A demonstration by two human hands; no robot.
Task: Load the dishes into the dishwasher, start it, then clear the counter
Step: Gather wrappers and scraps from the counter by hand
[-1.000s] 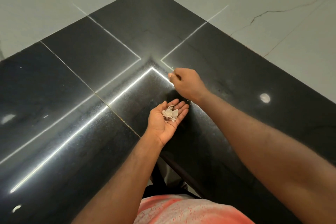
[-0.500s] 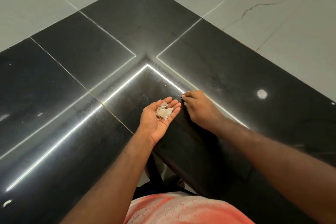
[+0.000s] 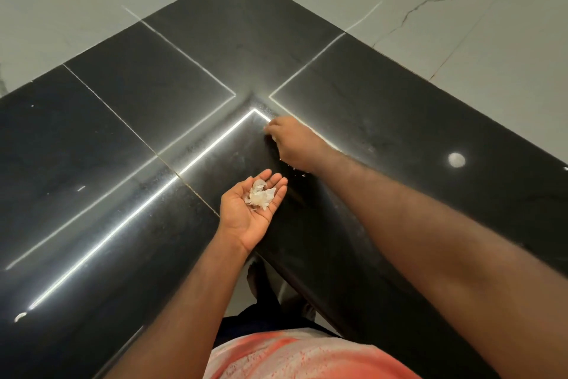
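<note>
I take this to be the counter-clearing part of the job; no dishes or dishwasher are in view. My left hand (image 3: 249, 209) lies palm up at the front edge of the black counter (image 3: 153, 132), by its inner corner. The fingers are relaxed, lightly cupped and gripping nothing, so the hand works as a tray. A small heap of pale, flaky scraps (image 3: 259, 195) rests where the fingers meet the palm. Holding it low against the edge makes sense to me, since bits can be dragged off the stone straight into it.

My right hand (image 3: 295, 142) is near, at about one o'clock from the left, knuckles up and fingertips bent down onto the counter. They are hidden, so I cannot tell whether they pinch a scrap or only rake the surface. A few white crumbs (image 3: 295, 169) lie at six o'clock of that hand, by the wrist, between the two hands.
</note>
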